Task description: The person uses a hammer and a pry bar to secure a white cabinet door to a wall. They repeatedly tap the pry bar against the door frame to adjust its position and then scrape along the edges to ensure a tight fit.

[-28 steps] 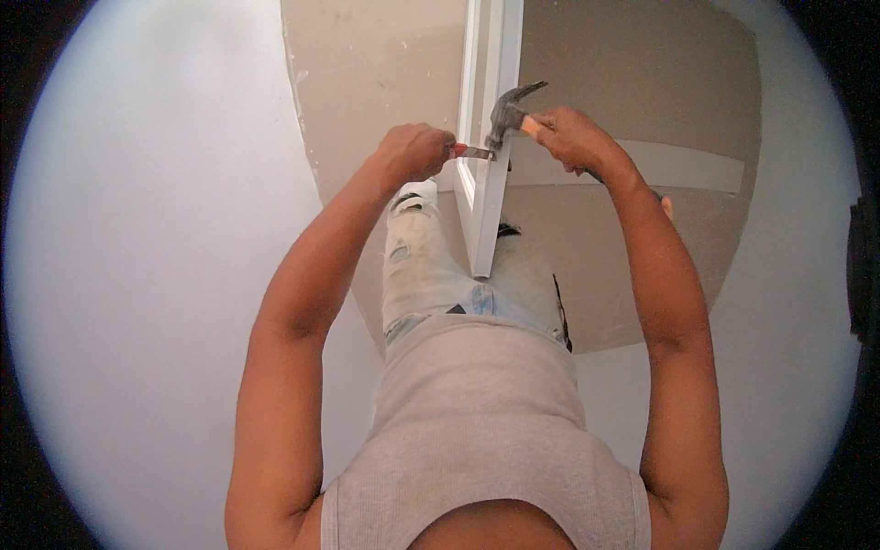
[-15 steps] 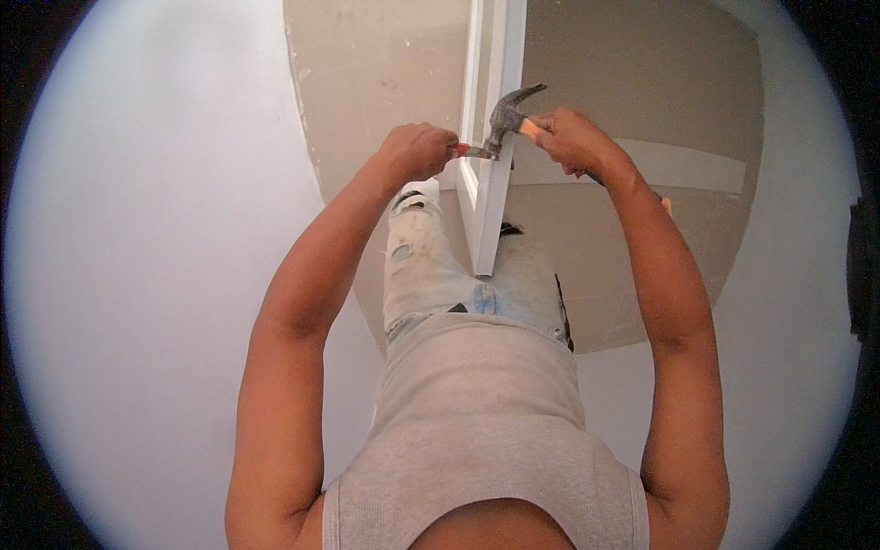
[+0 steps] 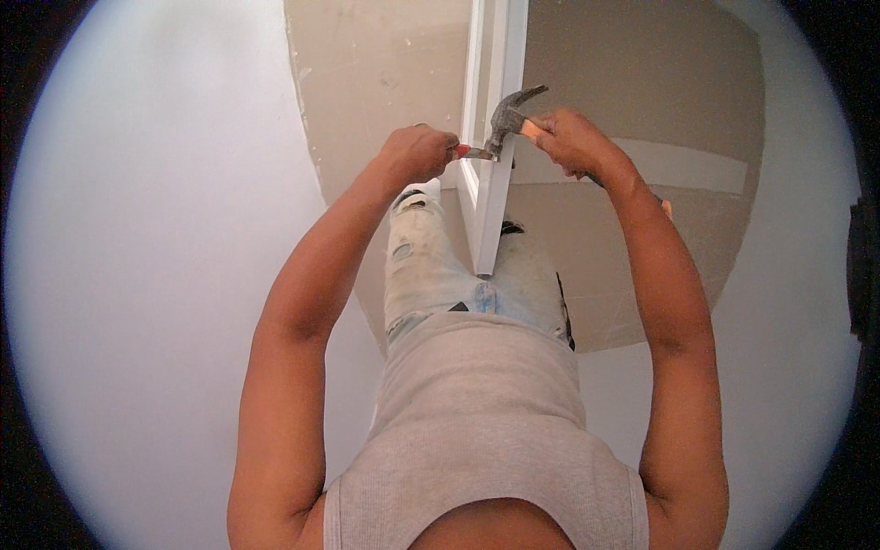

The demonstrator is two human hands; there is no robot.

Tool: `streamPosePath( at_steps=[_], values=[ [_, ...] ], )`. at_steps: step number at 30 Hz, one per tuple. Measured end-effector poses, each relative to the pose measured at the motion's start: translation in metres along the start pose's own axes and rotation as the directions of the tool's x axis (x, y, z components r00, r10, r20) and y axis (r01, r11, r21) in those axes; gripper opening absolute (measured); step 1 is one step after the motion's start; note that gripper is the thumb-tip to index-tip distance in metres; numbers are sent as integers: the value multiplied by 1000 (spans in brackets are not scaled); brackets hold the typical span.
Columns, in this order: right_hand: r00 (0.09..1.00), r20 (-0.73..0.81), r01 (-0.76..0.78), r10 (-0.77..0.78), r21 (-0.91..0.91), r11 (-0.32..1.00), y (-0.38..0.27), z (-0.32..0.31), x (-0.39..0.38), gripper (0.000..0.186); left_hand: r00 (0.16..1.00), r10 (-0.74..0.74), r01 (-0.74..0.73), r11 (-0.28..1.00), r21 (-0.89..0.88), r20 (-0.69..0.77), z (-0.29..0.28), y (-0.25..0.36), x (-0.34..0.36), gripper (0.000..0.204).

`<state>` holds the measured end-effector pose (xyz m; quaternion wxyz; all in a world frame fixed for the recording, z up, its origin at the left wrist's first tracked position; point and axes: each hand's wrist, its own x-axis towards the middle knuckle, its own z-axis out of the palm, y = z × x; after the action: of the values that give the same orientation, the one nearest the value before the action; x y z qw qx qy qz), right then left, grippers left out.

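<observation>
My right hand (image 3: 573, 144) is closed round the handle of a claw hammer (image 3: 506, 119). Its dark head meets the top edge of a white door-like panel (image 3: 495, 215), with the claw pointing up and right. From the left, my left hand (image 3: 420, 154) grips a red-handled metal tool (image 3: 472, 152), whose tip lies at the panel's edge beside the hammer face. That tip is too small to make out, so its exact kind is unclear. The panel's near end stands between my legs.
Pale jeans (image 3: 426, 252) cover my legs on both sides of the panel. Brown-grey floor (image 3: 632, 238) lies below, crossed by a lighter strip (image 3: 678, 165) on the right. A white wall-like surface (image 3: 156, 257) fills the left side, and a dark object (image 3: 860, 270) sits at the right rim.
Very little differs. Both hands, the hammer and the red-handled tool stay almost where they were at the panel's edge, with only slight shifts of my arms.
</observation>
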<state>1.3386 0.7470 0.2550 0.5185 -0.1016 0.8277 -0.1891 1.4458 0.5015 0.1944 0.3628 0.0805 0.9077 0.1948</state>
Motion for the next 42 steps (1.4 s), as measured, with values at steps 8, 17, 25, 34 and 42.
streamPosePath(
  at_steps=[8,17,25,34,42],
  values=[
    [1000,3,-3,3,5,1000,-6,-5,-3,40,997,-45,44,999,24,58,-11,8,-2,23],
    [1000,0,22,-22,-2,1000,0,-3,2,40,995,-48,46,999,28,88,-13,8,-1,26],
    [997,-22,-67,67,9,998,-1,-1,1,43,1000,-23,23,1000,-15,21,-1,5,-4,23],
    [999,-42,-8,9,26,1000,1,-2,0,44,998,-43,44,999,-9,54,-3,8,-4,22],
    [999,-39,5,-3,67,998,4,-2,-1,39,998,-35,36,999,-8,46,-3,8,-3,24]
  ],
)
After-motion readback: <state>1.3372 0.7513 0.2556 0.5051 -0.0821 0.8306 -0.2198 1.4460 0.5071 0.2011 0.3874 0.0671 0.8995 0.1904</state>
